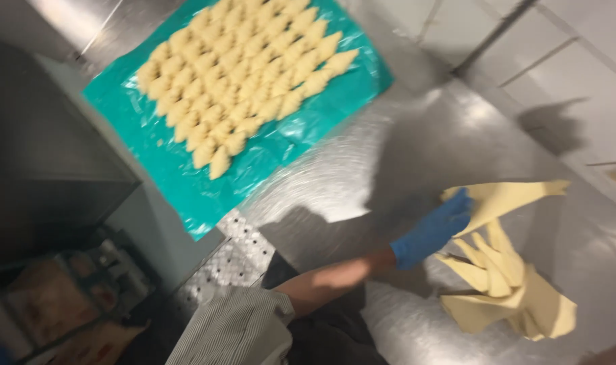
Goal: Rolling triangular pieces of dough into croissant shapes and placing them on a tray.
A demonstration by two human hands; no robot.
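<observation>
My left hand (pixel 433 230), in a blue glove, reaches right across the steel table (pixel 402 135) and grips the top of a pale yellow, limp sheet of dough scraps (pixel 504 277) with pointed strips. The scraps hang and pile up on the steel at the right. My striped sleeve (pixel 237 331) shows at the bottom. My right hand is out of the picture; only a blurred skin-coloured edge shows at the bottom right corner.
A teal plastic sheet (pixel 186 182) lies at the table's far left, with several rows of small shaped dough pieces (pixel 243 74) on it. A dark cabinet and shelves with boxes (pixel 58 297) stand at the left. White tiled wall (pixel 578 61) is at the upper right.
</observation>
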